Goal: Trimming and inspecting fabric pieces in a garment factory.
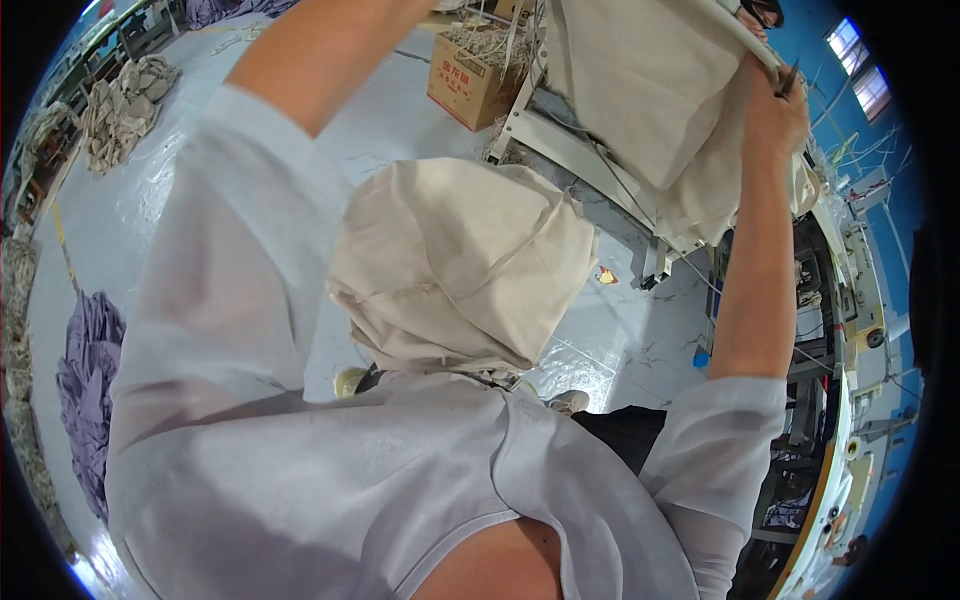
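My right arm reaches up to the far right, and my right hand (780, 118) is closed around what look like dark thread snips (789, 80), their pointed tips sticking out. This hand is against the edge of a large beige cloth (640, 85) that hangs over a white-framed table. My left forearm leaves through the top edge, so my left hand is out of sight. At the cloth's top corner, a few fingers (752, 24) show beside a black thing; whose they are I cannot tell. A bunched beige cloth piece (460, 255) lies across my lap.
Beyond my lap a cardboard box (475, 80) full of scraps stands by the table frame (570, 150). Heaps of beige cloth (130, 110) and purple cloth (90, 390) lie on the left floor. Sewing machines (865, 300) line the right side.
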`<state>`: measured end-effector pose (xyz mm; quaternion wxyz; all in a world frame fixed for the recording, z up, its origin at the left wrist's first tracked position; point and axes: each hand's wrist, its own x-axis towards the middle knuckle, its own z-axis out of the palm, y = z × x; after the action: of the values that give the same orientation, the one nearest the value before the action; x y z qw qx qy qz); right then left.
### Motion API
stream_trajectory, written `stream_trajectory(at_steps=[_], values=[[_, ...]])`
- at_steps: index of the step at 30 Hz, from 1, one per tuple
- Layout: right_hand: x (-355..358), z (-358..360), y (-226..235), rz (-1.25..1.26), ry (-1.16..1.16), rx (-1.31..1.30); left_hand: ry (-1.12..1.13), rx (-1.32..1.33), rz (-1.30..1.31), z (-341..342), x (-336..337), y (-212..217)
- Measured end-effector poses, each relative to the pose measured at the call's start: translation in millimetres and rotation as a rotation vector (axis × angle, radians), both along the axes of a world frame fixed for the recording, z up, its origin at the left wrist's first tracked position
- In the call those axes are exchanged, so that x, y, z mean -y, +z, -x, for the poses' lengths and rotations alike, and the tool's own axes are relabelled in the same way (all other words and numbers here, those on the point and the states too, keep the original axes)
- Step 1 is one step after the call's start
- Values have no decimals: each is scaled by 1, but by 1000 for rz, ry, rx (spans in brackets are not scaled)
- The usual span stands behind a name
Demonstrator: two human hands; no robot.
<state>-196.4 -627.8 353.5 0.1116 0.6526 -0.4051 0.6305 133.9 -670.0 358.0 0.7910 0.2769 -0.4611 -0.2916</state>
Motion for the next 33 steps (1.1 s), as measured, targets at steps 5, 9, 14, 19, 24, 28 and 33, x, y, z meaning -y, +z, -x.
stream_trajectory(at_steps=[5, 9, 14, 19, 24, 28, 33], values=[[-116, -8, -89, -98, 224, -469, 127, 228, 12, -53, -155, -92], [-188, -23, -217, -244, 659, -633, 453, 168, -501, -26, -253, -222], [-193, -31, -257, -481, 866, -761, 332, -254, -799, -21, -328, -364], [-195, -27, -252, -589, 1016, -678, 918, 543, -695, -3, -309, -320], [-198, -10, -254, -710, 940, -379, 584, 1161, -187, 49, -289, -249], [-186, 37, -187, -628, 818, -153, 190, 1442, -247, 76, -280, -240], [-228, 109, -42, 402, 846, 540, 135, 1032, 267, 107, -246, -162]])
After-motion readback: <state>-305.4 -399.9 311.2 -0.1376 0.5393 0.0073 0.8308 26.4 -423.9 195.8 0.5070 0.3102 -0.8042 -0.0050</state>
